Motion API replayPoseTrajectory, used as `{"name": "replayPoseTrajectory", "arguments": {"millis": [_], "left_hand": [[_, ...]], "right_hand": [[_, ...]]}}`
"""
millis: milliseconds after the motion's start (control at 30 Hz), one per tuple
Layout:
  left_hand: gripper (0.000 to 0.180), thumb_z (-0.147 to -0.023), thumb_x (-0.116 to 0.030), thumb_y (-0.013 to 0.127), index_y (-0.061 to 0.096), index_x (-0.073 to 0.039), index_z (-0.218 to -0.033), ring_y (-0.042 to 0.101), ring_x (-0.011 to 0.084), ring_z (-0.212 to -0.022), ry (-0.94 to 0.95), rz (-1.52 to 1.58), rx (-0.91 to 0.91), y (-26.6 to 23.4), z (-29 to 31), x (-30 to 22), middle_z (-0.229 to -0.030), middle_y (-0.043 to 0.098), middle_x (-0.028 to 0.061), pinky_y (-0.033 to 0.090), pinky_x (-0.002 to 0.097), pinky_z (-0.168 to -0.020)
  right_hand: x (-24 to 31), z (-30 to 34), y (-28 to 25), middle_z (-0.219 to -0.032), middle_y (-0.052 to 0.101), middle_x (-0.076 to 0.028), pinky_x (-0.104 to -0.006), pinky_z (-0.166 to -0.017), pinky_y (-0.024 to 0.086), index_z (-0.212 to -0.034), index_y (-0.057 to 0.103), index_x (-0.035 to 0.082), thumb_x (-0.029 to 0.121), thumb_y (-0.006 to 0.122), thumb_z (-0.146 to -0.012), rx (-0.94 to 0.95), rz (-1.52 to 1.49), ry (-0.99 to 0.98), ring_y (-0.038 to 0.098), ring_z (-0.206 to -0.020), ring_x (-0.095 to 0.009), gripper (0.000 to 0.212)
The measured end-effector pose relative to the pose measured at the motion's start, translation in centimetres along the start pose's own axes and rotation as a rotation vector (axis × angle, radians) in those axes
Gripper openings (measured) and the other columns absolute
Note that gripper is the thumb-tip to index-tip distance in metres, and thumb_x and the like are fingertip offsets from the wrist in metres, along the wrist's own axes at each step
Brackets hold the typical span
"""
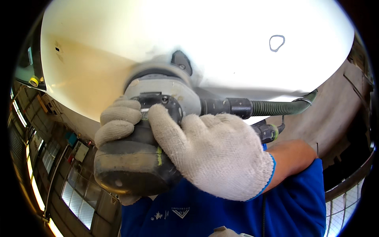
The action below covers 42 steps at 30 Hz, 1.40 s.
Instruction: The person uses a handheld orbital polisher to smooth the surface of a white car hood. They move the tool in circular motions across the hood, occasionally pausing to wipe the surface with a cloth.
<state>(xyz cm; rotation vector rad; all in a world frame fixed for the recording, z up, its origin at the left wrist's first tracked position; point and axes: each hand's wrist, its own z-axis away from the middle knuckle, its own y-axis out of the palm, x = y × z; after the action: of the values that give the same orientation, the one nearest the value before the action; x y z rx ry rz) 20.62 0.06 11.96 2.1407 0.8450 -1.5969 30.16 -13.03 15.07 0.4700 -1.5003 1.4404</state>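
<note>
Now: sander [130, 168] up against the white panel [229, 35]!

It's at the panel's near edge, blurred pad [158, 71] on the panel just beside a dark grey patch [177, 58]. The gloved left grip [118, 120] wraps the sander's side, fingers curled round it; the right grip [215, 152], gloved too, clasps it with the thumb laid along the black body, other fingertips hidden. A ribbed green hose [276, 108] runs rightward along that near edge, and a dark-outlined spot [277, 43] sits toward the panel's right edge.

On the blue shirt [233, 213], a white triangular emblem [180, 213] and small white lettering [181, 208] are printed, shown upside down, with smaller white marks [158, 215] alongside.
</note>
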Motion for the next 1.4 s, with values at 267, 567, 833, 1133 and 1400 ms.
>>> {"name": "replayPoseTrajectory", "arguments": {"millis": [267,567,833,1133,1400], "left_hand": [[0.088,-0.091,-0.084,0.035,0.055,-0.001,-0.113,0.059,0.0262,-0.092,0.078,-0.035,-0.093,1.3,0.5,1.1,-0.1,0.06,0.0125,0.048,0.0411,-0.087],[0.084,-0.095,-0.081,0.03,0.055,-0.002,-0.11,0.059,0.0252,-0.088,0.092,-0.072,-0.167,2.0,0.7,1.0,-0.096,0.058,0.0107,0.049,0.0399,-0.083],[0.047,-0.102,-0.05,0.051,0.052,-0.007,-0.122,0.058,0.0248,-0.102,0.082,-0.295,0.066,0.1,0.2,0.9,-0.104,0.056,0.0089,0.048,0.0435,-0.1],[0.035,-0.086,-0.04,0.064,0.059,-0.015,-0.11,0.063,0.0228,-0.095,0.114,0.022,0.293,-0.3,5.7,5.0,-0.103,0.064,0.0061,0.05,0.043,-0.085],[0.045,-0.085,-0.043,0.072,0.064,-0.011,-0.114,0.065,0.0274,-0.098,0.383,0.053,0.284,-1.4,-1.7,8.2,-0.105,0.067,0.01,0.055,0.045,-0.084]], "right_hand": [[-0.9,0.4,0.0,-0.068,0.062,-0.007,-0.0356,-0.048,0.053,-0.137,0.053,-0.004,0.017,0.07,-0.085,-0.004,-0.086,0.034,0.068,-0.058,-0.022,0.058],[-0.9,0.5,0.5,-0.064,0.056,-0.003,-0.031,-0.045,0.051,-0.136,0.054,-0.003,0.017,0.07,-0.083,-0.006,-0.045,-0.009,0.065,-0.055,-0.018,0.059],[-1.0,-0.2,0.3,-0.065,0.062,-0.009,-0.0326,-0.045,0.053,-0.13,0.056,-0.007,0.03,0.077,-0.083,-0.143,0.059,-0.016,0.067,-0.054,-0.019,0.064],[-1.8,4.5,-0.1,-0.098,0.074,-0.02,-0.0428,-0.08,0.06,-0.141,0.054,-0.001,0.026,0.085,-0.075,0.144,0.126,0.217,0.076,-0.087,-0.032,0.078],[-0.4,-0.2,-1.9,-0.115,0.071,-0.02,-0.0427,-0.093,0.059,-0.143,0.052,0.004,0.027,0.093,-0.067,0.05,0.221,0.179,0.072,-0.105,-0.032,0.09]]}}
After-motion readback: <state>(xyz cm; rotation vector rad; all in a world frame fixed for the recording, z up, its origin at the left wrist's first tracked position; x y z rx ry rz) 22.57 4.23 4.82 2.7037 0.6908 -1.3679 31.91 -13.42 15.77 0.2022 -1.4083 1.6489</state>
